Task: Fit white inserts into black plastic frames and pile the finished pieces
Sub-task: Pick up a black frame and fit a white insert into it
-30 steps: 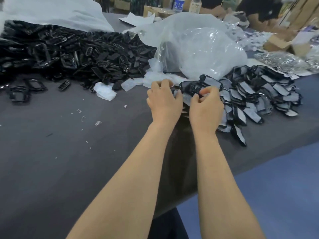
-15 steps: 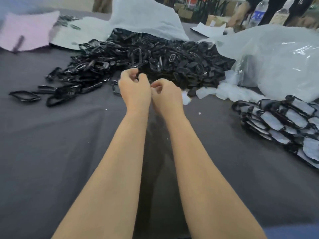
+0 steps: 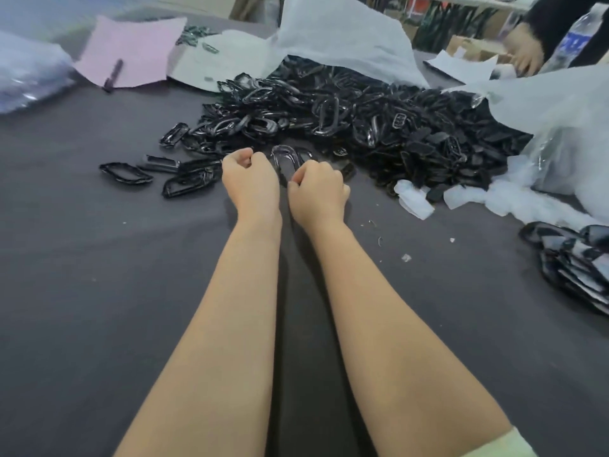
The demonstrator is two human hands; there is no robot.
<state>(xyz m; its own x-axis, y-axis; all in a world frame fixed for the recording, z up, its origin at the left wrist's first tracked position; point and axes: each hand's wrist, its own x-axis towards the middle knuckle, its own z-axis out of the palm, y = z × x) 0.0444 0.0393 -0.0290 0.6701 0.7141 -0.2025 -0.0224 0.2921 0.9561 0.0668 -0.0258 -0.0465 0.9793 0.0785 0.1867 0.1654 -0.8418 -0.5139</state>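
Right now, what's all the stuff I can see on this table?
table: one, grey, under everything
frames: big heap, black, far middle
inserts: a few, white, right of the heap
finished pieces: one pile, black and white, right edge
bag: one, clear, far right
sheet: one, white, behind the heap
paper: one, pink, far left
pen: one, dark, on the paper
bottle: one, clear, top right
left hand: one, fingers curled, near the heap
right hand: one, fingers curled, beside the left

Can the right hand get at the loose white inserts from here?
Probably yes: the inserts lie on the table just right of the right hand, with only bare surface between them.
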